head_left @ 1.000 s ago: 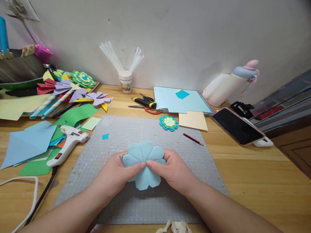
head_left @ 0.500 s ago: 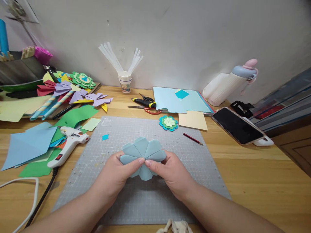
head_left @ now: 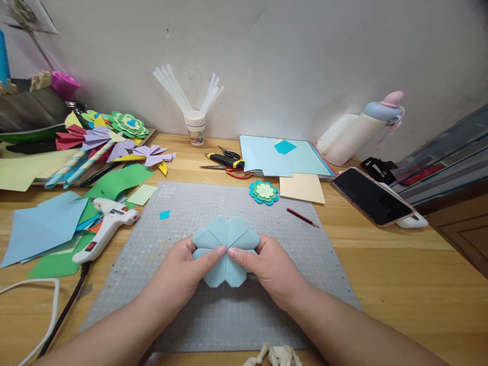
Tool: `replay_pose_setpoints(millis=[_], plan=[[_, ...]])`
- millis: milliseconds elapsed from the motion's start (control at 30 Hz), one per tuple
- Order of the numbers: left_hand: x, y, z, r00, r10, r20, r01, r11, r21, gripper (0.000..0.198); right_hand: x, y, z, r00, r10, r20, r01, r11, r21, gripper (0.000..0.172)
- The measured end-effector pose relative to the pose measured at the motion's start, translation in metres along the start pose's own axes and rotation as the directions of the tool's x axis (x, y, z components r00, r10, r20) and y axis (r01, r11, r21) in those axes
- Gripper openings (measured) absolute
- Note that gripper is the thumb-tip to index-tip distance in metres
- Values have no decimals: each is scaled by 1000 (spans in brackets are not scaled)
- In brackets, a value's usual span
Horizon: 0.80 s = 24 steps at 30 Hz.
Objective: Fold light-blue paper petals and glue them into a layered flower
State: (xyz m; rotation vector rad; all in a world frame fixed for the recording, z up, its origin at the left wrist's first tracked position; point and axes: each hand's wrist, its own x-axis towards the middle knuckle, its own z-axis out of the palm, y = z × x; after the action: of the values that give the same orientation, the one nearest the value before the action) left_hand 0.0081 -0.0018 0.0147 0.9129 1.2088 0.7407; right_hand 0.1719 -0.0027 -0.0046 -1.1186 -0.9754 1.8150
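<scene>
Since the earlier frame the pale blue paper flower [head_left: 238, 231] has turned a little: a seam between petals now runs straight up from the centre, where a petal pointed up before. Its face also tips more toward the camera. The hands are in about the same spot.

Left hand [head_left: 183, 269] and right hand [head_left: 274, 267] both grip the flower, thumbs near its centre, other fingers mostly hidden behind the side petals. Flower is over the middle of the grey cutting mat [head_left: 229, 325], on the wooden counter [head_left: 412, 274].

Writing: faint print block at the mat's upper-left corner, too blurred to read. Paper cup [head_left: 195, 134] has a printed picture, details too small.

On the mat: small layered flower [head_left: 264, 193] in blue and greens, pencil [head_left: 302, 217] right of it, blue scrap [head_left: 164, 215] at upper left. White glue gun [head_left: 102, 229] lies on papers just left of the mat.
</scene>
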Motion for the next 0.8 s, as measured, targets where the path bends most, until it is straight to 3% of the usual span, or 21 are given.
replay_pose_setpoints(millis=[200, 433, 700, 800], plan=[[2, -4, -1, 997, 71, -20, -71, 997, -4, 30, 1, 1, 0, 999, -14, -38, 13, 1000, -10, 29], [1, -1, 0, 1000, 16, -27, -16, 1000, 7, 34, -1, -2, -1, 998, 30, -47, -30, 1000, 4, 28], [2, -2, -3, 999, 43, 0, -43, 999, -11, 33, -2, -4, 0, 998, 34, -44, -34, 999, 1, 30], [2, -2, -5, 997, 67, -40, -68, 997, -21, 34, -2, -5, 0, 997, 54, -49, -55, 998, -17, 31]])
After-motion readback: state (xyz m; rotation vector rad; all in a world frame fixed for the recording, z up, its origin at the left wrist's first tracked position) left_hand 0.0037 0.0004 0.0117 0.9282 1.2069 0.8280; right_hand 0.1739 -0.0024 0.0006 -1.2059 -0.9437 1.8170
